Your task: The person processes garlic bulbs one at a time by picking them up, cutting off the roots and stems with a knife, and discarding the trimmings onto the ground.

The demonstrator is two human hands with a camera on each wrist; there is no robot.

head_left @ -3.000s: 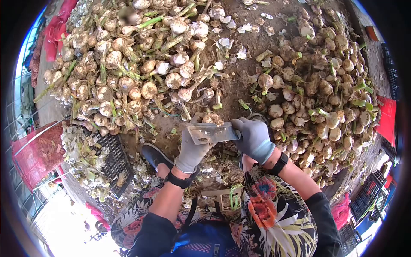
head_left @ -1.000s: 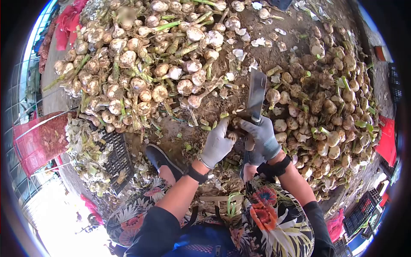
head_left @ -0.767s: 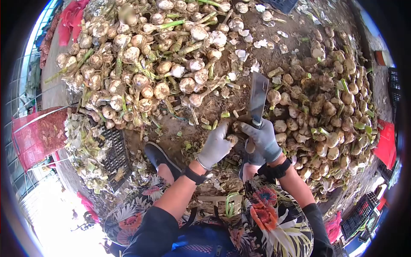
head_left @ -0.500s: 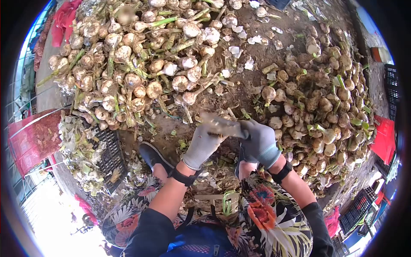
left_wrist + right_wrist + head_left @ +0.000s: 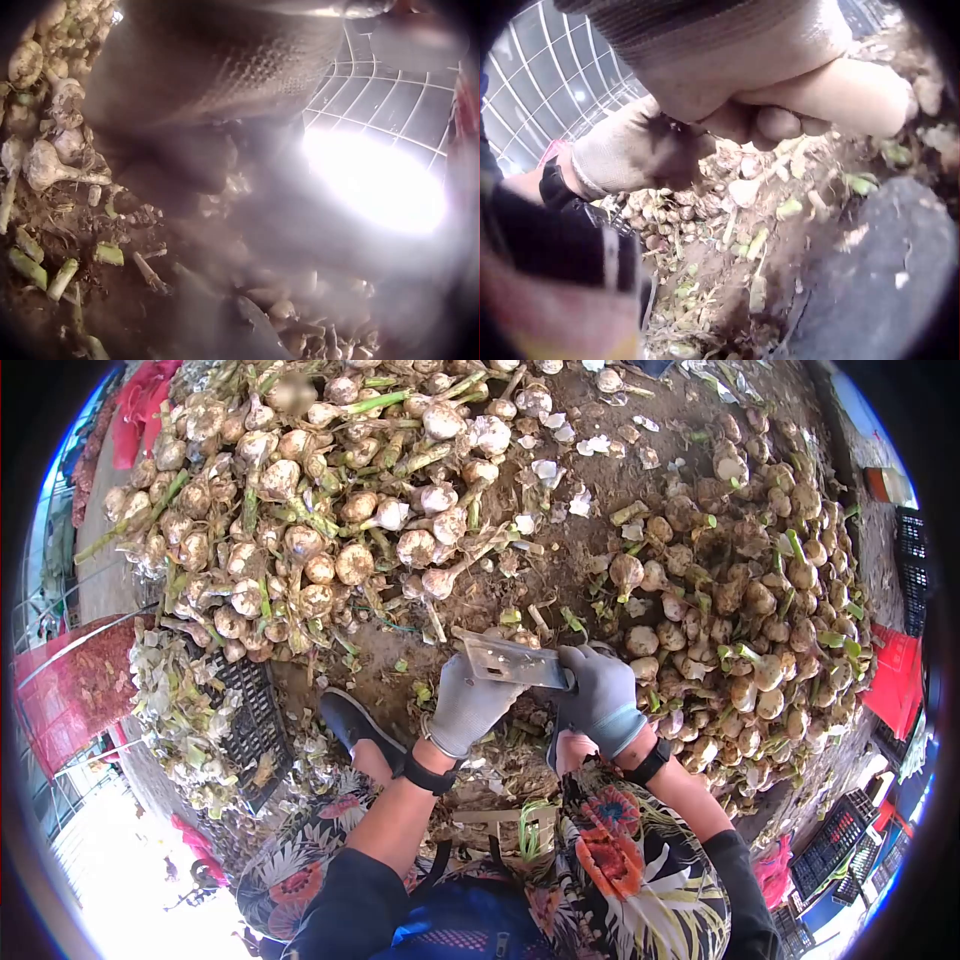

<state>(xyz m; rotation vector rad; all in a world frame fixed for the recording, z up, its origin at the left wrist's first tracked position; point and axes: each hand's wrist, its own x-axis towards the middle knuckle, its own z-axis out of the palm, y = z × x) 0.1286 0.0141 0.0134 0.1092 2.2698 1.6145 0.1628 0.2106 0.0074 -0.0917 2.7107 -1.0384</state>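
My gloved right hand (image 5: pixel 600 702) grips the handle of a cleaver (image 5: pixel 518 662), whose flat rectangular blade points left. The blade lies across the fingers of my gloved left hand (image 5: pixel 470 705). A bit of a brown, soil-covered garlic bulb (image 5: pixel 522 637) shows just beyond the blade's far edge, at the left fingertips; the blade hides most of it. In the right wrist view the left hand (image 5: pixel 622 150) has its fingers curled in dark shadow. Seen close up there, the right hand (image 5: pixel 735 60) fills the top. Blur covers most of the left wrist view.
A large heap of garlic with stems (image 5: pixel 320 540) lies at the far left, another garlic pile (image 5: pixel 750 590) at the right. Cut stems and peels litter the soil between. A black crate (image 5: pixel 255 720) with trimmings stands left, near a shoe (image 5: pixel 360 720).
The cleaver swings from pointing away, with the garlic bulb between both hands, down leftward across the left hand. It was blurred half a second ago and is sharper now.
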